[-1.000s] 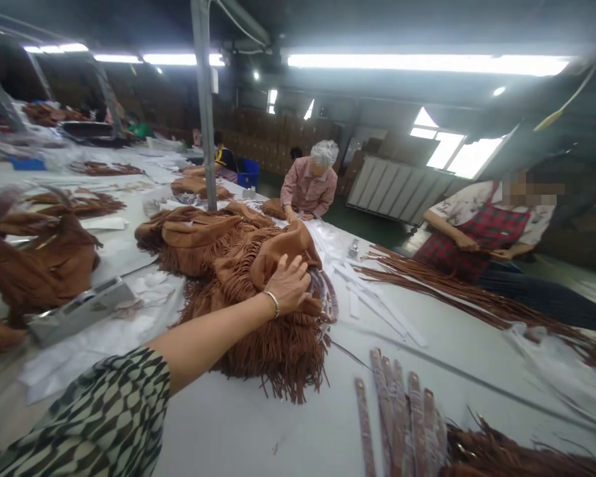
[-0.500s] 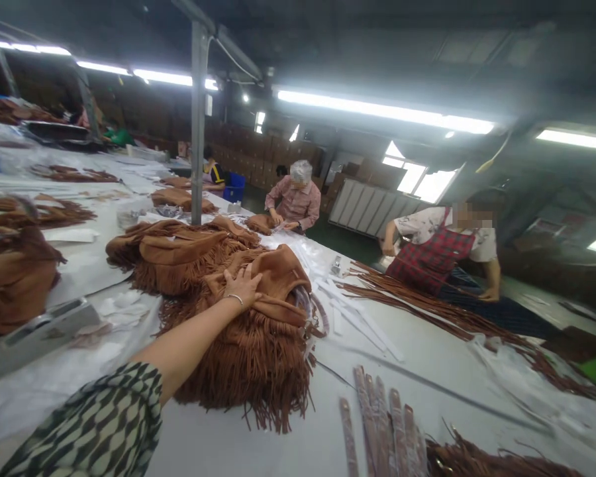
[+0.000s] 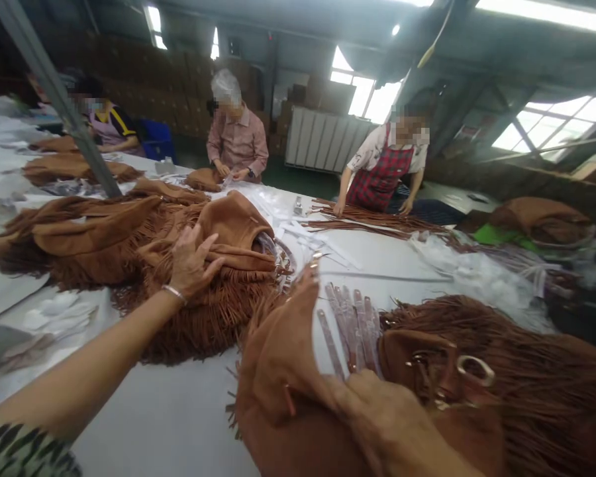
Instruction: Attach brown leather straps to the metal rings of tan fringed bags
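Observation:
My left hand lies on a brown suede fringed bag in a pile, its fingers spread over the folded suede. At the near edge of the view, my right hand is closed on the edge of another brown fringed bag, held up partly in front of the table. The right fingertips are blurred and partly hidden. Beside this hand, to the right, rests a fringed bag with gold-coloured rings. Several plastic-wrapped brown straps lie just beyond the right hand.
More brown bags are piled on the white table at the left, near a slanting metal post. Across the table, one person handles a bag; another in a checked apron handles long brown strips. Clear plastic lies at right.
The view has swung right and down. My right hand has come into view holding a fringed bag. My left hand stays on the piled bag, its fingers spread.

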The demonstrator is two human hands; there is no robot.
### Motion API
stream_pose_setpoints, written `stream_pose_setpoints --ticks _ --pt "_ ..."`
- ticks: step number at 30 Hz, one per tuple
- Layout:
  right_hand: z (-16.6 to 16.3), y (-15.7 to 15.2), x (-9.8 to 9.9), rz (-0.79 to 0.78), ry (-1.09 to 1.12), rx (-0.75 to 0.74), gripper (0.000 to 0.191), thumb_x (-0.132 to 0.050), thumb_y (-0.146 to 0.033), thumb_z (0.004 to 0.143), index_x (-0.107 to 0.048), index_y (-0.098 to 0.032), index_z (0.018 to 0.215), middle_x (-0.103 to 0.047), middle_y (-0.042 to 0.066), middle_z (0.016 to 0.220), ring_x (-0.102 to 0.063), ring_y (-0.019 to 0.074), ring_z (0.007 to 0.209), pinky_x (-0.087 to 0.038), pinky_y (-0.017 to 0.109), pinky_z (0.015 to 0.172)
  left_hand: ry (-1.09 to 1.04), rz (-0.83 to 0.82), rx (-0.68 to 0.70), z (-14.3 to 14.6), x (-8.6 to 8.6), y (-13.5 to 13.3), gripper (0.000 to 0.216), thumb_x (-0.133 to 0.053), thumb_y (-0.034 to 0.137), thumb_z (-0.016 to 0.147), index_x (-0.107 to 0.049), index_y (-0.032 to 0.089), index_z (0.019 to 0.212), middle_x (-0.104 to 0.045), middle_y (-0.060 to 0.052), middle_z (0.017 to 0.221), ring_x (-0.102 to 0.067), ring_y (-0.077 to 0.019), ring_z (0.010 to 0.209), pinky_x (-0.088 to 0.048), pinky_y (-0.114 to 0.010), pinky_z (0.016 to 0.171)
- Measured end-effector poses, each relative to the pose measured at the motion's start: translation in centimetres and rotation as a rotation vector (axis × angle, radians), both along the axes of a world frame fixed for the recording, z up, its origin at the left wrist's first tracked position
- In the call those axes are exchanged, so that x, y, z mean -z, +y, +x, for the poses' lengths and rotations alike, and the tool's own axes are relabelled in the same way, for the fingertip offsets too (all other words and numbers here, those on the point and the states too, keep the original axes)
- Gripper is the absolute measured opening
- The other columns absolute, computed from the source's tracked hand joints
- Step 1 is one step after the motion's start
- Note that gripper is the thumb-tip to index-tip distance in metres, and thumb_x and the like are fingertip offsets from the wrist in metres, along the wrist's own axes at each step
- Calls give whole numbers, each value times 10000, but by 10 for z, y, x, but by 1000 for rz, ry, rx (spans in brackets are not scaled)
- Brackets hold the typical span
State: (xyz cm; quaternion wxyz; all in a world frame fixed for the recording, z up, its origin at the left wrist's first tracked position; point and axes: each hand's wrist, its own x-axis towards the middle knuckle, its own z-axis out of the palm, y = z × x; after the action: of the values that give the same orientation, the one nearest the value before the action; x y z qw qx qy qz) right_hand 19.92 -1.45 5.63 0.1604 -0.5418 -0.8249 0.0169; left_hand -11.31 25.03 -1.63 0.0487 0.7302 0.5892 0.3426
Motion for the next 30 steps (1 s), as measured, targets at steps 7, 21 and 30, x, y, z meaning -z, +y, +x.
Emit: stream_pose_setpoints --ticks 7,21,30 --pt "-74 -7 62 -289 -119 -231 490 -524 -90 715 -494 -181 1196 -636 61 835 -541 219 738 -389 296 559 -603 -858 536 9 33 -131 578 -434 577 815 -471 136 1187 -606 -103 1082 -558 -216 1006 -445 -326 871" --pt "-53 -25 219 -621 394 456 203 -457 -204 826 -653 -169 784 -670 30 749 -592 175 701 -419 239 652 188 -677 199 127 171 -167 411 -426 423 829 -583 119 1058 -590 -178 1052 -525 -308 1028 -378 -440 888" --pt "65 27 246 -571 242 799 287 -387 -229 865 -528 -146 1100 -538 144 1162 -489 246 1092 -342 323 900 320 -450 106 130 228 -196 527 -406 390 825 -448 126 1280 -464 -139 1295 -367 -307 1223 -205 -448 1066"
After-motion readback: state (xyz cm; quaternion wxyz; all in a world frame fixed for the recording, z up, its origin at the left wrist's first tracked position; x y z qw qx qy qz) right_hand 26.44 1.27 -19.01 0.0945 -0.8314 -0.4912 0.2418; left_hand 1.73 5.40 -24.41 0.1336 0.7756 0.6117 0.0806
